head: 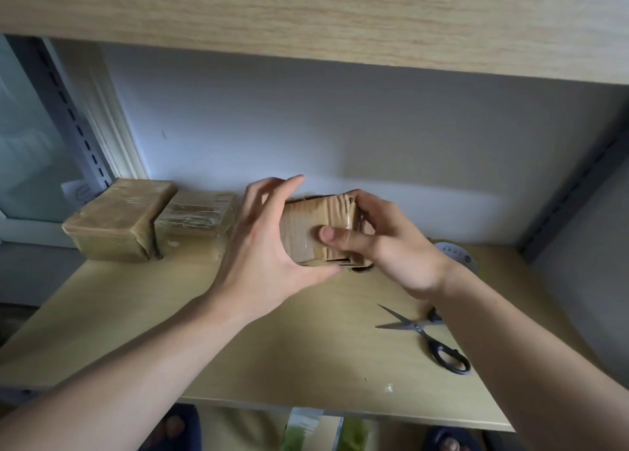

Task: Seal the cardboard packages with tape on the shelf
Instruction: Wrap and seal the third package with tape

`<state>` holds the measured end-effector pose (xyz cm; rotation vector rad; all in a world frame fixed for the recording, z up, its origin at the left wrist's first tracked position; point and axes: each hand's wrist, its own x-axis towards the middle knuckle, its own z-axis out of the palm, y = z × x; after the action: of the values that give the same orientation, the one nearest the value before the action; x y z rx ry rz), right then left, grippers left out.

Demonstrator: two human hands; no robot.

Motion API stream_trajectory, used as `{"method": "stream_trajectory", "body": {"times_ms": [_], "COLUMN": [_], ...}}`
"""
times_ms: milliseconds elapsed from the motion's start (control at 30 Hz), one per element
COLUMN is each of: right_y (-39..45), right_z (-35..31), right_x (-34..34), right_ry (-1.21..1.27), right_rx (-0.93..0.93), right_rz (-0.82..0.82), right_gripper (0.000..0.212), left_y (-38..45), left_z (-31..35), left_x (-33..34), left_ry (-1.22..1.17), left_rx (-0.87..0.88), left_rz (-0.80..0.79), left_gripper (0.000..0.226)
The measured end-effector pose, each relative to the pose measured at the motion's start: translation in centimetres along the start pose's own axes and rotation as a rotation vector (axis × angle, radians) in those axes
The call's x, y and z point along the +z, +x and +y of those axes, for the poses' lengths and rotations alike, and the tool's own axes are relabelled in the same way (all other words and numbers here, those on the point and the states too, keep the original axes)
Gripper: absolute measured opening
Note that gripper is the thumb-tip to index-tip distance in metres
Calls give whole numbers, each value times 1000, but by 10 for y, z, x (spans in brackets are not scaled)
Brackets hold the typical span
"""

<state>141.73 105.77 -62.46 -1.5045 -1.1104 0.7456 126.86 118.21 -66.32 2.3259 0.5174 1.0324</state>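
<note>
Both hands clamp the box: left hand (262, 246) steadies, right hand (384, 243) thumb presses tape flat (scissors (429, 338) just below the right grip).

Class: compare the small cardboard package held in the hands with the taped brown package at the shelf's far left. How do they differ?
The small cardboard package is held off the shelf by both hands; the far-left taped brown package rests on the shelf, untouched. The held one looks smaller, with ragged layered edges; the other looks neatly wrapped. Both are brown with glossy tape.
</note>
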Motion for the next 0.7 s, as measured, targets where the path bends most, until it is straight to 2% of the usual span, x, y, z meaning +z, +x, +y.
{"method": "stream_trajectory", "body": {"times_ms": [67,200,400,500,600,633,700], "right_y": [-2,-1,2,-3,-4,-4,-4], "right_z": [2,1,-1,-8,-11,-11,-12], "right_x": [-3,-1,10,6,6,6,5], "right_ry": [93,170,81,29,83,71,-24], "right_rx": [-2,31,7,18,22,-4,-67], "right_rz": [33,24,1,-61,-50,-56,-90], "right_gripper": [28,38,54,36,15,13,21], "left_y": [4,9,3,3,2,1,0], "left_z": [0,1,2,-2,-4,-3,-3], "left_x": [-1,-8,-10,-14,-16,-16,-17], "left_ry": [-3,-31,-35,-53,-51,-50,-52], "left_rx": [48,111,159,179,184,184,185], "left_rz": [28,43,-24,-27,-29,-29,-42], "left_gripper": [108,102,95,95,96,97,102]}}
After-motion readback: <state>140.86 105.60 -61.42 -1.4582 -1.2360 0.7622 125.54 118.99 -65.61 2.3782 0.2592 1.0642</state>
